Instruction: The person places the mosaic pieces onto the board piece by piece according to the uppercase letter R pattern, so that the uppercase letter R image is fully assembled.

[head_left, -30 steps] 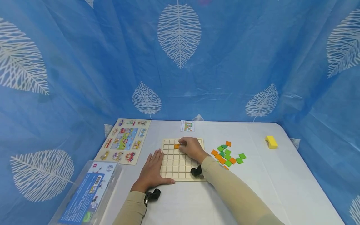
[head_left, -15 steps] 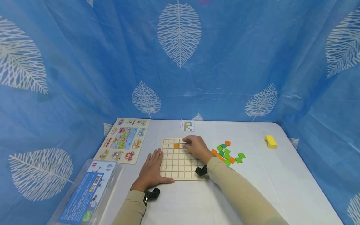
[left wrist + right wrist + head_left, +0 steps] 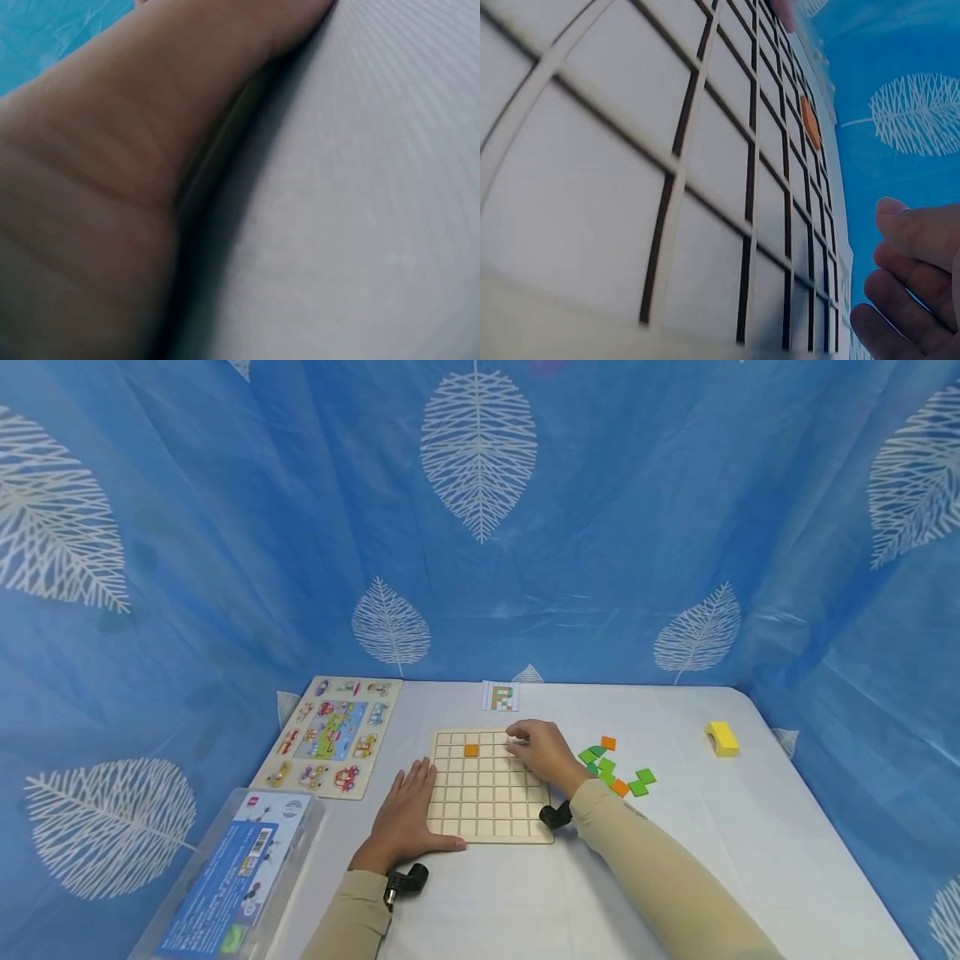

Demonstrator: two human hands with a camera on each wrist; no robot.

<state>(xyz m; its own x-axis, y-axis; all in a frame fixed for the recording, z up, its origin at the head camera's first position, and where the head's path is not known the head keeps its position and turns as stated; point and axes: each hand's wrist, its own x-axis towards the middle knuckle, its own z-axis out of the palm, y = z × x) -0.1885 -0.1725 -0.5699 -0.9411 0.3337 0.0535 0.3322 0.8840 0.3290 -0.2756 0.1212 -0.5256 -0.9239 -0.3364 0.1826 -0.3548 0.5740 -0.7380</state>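
Observation:
A pale wooden grid board (image 3: 486, 810) lies on the white table. One orange square tile (image 3: 471, 751) sits in a cell of its second row from the back; the right wrist view also shows this orange tile (image 3: 810, 122). My left hand (image 3: 408, 814) rests with straight fingers along the board's left edge, thumb at the front corner. Over the back right corner hovers my right hand (image 3: 546, 752), its fingers loosely bent. In the right wrist view, nothing shows between the right hand's (image 3: 915, 277) thumb and fingers. The left wrist view is mostly wrist and tablecloth.
Loose green and orange tiles (image 3: 606, 767) lie right of the board, partly behind the right arm. A small pattern card (image 3: 500, 696) is behind it. Left are a vehicle puzzle board (image 3: 330, 735) and a clear plastic case (image 3: 232, 868). A yellow arch block (image 3: 723, 739) stands far right.
My right hand has let go of the orange tile, which stays in its cell, and has moved right across the board. The left hand has kept its place.

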